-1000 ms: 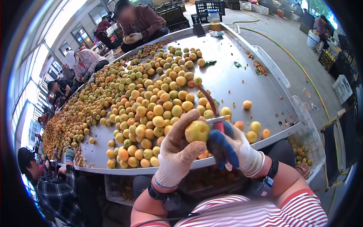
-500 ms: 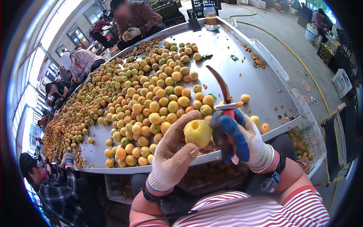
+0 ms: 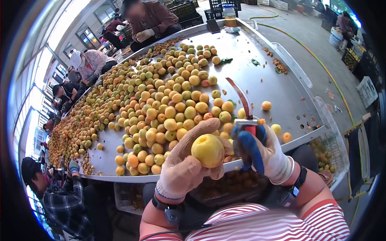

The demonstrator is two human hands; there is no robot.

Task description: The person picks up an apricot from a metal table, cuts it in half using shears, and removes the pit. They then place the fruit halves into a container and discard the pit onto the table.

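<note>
My left hand [image 3: 187, 166], in a cream and tan glove, is closed around a yellow, apricot-like fruit [image 3: 208, 150]. A shallow cut hollow shows at the top of that fruit. My right hand [image 3: 263, 150], in a white and blue glove, grips a curved knife [image 3: 242, 96] with a red handle. Its thin blade points up and away from me, apart from the held fruit. A small orange scrap clings near the metal piece at the base of the blade. Both hands are above the near edge of the metal table [image 3: 281, 96].
A large heap of similar fruit [image 3: 161, 104] covers the table's left and middle. Crates [image 3: 333, 156] of fruit stand below its edge. Several people sit along the far and left sides, one in a plaid shirt [image 3: 66, 205]. A jar [image 3: 229, 15] stands at the far corner.
The held fruit has tilted, so its cut hollow now faces more upward. The knife has moved right, a little farther from the fruit. The whole view has shifted slightly.
</note>
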